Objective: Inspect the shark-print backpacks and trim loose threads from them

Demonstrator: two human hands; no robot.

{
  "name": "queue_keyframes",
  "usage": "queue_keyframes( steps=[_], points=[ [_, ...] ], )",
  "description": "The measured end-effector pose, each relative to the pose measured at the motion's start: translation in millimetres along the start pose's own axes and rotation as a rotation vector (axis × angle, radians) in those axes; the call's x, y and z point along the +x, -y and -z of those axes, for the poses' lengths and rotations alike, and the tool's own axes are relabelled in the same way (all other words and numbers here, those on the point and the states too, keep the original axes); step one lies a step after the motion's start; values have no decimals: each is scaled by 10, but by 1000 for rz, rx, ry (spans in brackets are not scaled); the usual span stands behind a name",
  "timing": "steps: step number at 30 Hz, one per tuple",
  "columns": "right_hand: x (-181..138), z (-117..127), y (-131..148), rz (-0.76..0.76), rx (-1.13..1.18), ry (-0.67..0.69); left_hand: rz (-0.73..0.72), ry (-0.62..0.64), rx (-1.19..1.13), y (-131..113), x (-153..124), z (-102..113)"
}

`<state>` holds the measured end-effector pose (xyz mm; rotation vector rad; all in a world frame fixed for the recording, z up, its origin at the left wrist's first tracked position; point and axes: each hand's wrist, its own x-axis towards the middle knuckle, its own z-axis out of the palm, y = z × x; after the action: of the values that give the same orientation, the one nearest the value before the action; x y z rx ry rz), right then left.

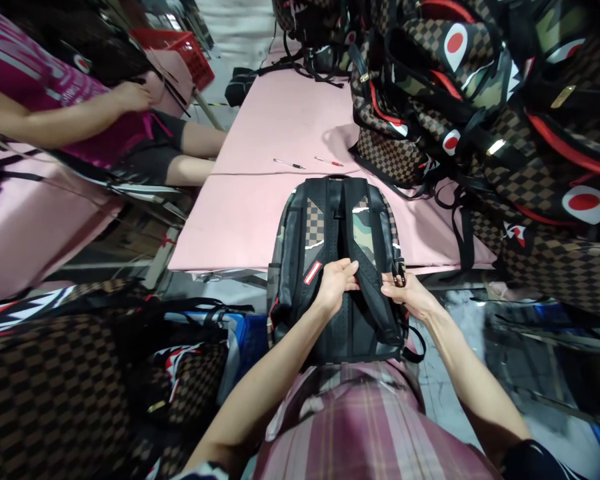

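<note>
A black backpack [337, 333] with checkered and camouflage patches leans against the pink table's near edge, its shoulder straps facing me. My left hand [336, 285] pinches the inner edge of the right-side shoulder strap [371, 283]. On that strap's outer edge, the fingers of my right hand [411, 293] are closed. A small dark object [399, 272] shows at the right fingers, too small to make out. The left-side strap [307, 280] carries a red label and lies flat, untouched.
Two pens, one black [296, 165] and one red [333, 162], lie on the pink table [280, 120]. Checkered backpacks [430, 100] pile up on the right; more bags [55, 373] sit at lower left. Another person [70, 107] sits at left near a red crate [187, 57].
</note>
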<state>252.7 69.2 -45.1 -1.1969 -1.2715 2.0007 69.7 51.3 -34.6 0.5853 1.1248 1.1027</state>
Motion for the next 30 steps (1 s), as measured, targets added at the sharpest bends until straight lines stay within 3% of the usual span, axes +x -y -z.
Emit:
queue_keyframes(
  steps=[4, 11, 15, 18, 21, 25, 28, 30],
  points=[
    [-78, 81, 23, -75, -34, 85, 10, -13, 9, -5, 30, -16],
    [-142, 128, -19, -83, -49, 89, 7, -18, 45, 0, 1, -20],
    [-150, 45, -10, -46, -59, 11, -69, 9, 366, -53, -6, 38],
    [-13, -15, 156, 46, 42, -172, -207, 21, 702, -357, 139, 148],
    [302, 82, 421, 109, 294, -381, -444, -170, 854, -855, 516, 288],
    [846, 394, 604, 143, 554, -313, -613, -389, 979, -1387, 1324, 457],
    [1145, 558, 520, 111, 656, -212, -569, -394, 960, -1545, 1945, 504],
    [1250, 601, 438, 74, 696, -174, -555, -314, 928, -1591, 2277, 459]
  ],
)
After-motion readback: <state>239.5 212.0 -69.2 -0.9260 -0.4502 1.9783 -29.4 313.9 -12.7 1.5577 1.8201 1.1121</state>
